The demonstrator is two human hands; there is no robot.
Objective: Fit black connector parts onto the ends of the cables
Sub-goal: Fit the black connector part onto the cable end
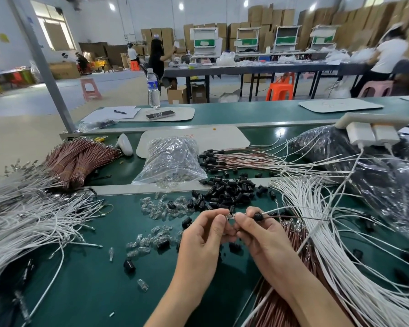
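Over the green bench [92, 267], the fingers of the right hand [262, 234] are curled around a black connector [257, 217] sitting on a brown cable [300, 217]. The fingers of the left hand [206, 234] pinch a small shiny piece [230, 217] just beside it.

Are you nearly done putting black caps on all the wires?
Not nearly. A small batch of capped cables lies behind. The left hand and right hand pinch one cable, its connector threaded on. Heaps of white cables and loose connectors remain.

The green bench [85, 291] carries loose white cables [33, 223], bundled brown cables [80, 159], heaped black connector parts [227, 190], clear pieces [161, 208], perhaps bulbs, and a plastic bag [170, 156].
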